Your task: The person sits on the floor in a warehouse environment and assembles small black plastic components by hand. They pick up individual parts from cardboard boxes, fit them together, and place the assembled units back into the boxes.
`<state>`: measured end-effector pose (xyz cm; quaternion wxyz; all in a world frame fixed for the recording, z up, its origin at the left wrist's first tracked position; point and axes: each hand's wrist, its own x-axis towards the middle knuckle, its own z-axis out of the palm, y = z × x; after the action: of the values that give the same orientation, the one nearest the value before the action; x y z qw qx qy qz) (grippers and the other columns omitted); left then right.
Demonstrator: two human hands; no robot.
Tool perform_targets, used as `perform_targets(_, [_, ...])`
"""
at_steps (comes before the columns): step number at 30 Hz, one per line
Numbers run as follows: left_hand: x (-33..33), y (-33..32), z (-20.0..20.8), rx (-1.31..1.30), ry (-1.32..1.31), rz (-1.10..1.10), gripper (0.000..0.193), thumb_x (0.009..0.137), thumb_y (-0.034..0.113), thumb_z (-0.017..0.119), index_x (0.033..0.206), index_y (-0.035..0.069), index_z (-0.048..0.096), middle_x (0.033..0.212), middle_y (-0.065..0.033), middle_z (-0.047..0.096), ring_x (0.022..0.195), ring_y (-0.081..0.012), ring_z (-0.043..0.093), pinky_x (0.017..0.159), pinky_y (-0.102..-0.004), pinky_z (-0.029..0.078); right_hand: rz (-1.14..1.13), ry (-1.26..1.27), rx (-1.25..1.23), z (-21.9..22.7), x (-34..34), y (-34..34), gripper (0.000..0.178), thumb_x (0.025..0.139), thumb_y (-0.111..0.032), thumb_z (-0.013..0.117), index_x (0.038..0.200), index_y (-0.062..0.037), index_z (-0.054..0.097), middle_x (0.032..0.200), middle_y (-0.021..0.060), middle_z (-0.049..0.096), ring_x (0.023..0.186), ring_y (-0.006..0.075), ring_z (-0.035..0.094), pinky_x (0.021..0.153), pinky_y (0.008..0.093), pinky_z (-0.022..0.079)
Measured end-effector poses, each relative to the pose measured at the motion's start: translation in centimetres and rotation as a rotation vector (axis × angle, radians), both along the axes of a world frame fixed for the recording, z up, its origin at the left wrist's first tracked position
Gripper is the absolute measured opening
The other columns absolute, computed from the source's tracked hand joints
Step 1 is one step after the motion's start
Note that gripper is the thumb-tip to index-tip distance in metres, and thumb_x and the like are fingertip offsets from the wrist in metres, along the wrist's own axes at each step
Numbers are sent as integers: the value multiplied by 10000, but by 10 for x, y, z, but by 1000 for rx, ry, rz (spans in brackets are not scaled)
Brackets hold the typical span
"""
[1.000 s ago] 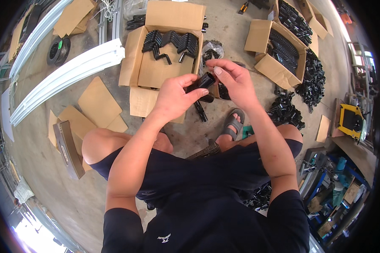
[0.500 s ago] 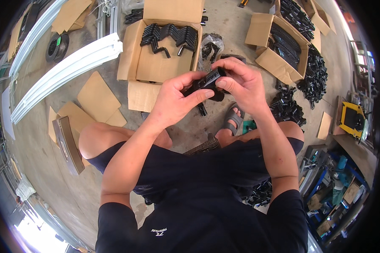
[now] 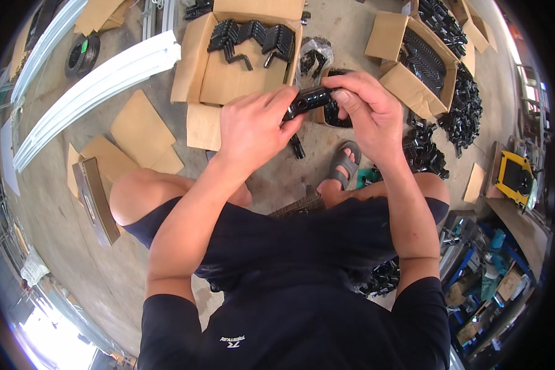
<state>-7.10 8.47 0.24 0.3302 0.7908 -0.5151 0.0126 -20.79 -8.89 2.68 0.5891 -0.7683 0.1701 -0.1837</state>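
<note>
Before me, a glossy black tube piece [image 3: 309, 102] with round holes in its side is held up between my hands. My left hand [image 3: 253, 126] wraps round its left end and hides that part. At the right end, the fingers and thumb of my right hand [image 3: 371, 114] are closed by the tip; any small part between them is too hidden to make out. Beyond my left hand stands an open cardboard box [image 3: 194, 68], with rows of bent black tubes [image 3: 251, 38] laid inside it. A small container of black parts [image 3: 333, 114] sits behind my right hand.
Another cardboard box [image 3: 391, 77] of black parts stands at the right, beside heaps of black pieces [image 3: 462, 114]. Long white profiles [image 3: 98, 95] and flat cardboard [image 3: 143, 126] lie to the left. A yellow-framed device [image 3: 513, 177] and a cluttered shelf [image 3: 493, 271] are at far right.
The tube piece has turned to a flatter angle, showing its side holes. My left hand has rolled over it, back of the hand up. My right fingers have shifted to its right end.
</note>
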Motion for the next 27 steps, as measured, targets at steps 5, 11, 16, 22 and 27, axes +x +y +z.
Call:
perform_targets(5, [-4, -4, -12, -9, -55, -7, 372, 733, 221, 874, 1044, 103, 709, 943, -34, 752, 720, -245, 700, 618, -363, 557, -54, 18, -18, -1, 3, 15, 197, 959, -13, 694, 1149, -39, 737, 941, 49, 697, 807, 124, 665, 712, 262, 545])
perform_targets(11, [-4, -7, -13, -7, -67, -10, 387, 730, 223, 878, 1052, 95, 706, 955, -28, 754, 729, -229, 702, 636, -346, 560, 60, -48, -498, -8, 4, 11, 201, 888, -7, 736, 1086, -43, 737, 995, 90, 711, 860, 252, 706, 742, 324, 581])
perform_targets(16, [-4, -9, -12, -4, -43, -10, 391, 719, 201, 884, 1049, 90, 706, 960, -31, 756, 735, -229, 703, 638, -348, 560, 77, -131, -682, -20, 7, 9, 222, 845, -7, 749, 1059, -62, 741, 989, 85, 705, 877, 287, 694, 737, 363, 586])
perform_targets(22, [-4, -9, -13, -7, -44, -12, 390, 720, 193, 883, 1050, 80, 708, 953, -36, 755, 731, -230, 705, 644, -347, 562, 140, -196, -864, -29, 13, 8, 367, 694, 28, 744, 1052, -46, 713, 969, 77, 646, 857, 276, 656, 714, 368, 575])
perform_targets(27, [-2, -7, -17, 15, -44, -1, 382, 721, 194, 881, 1043, 82, 709, 950, -32, 755, 726, -230, 707, 644, -343, 562, 165, -178, -900, -29, 16, 9, 377, 676, 20, 726, 1049, -28, 697, 980, 78, 622, 873, 275, 641, 711, 363, 573])
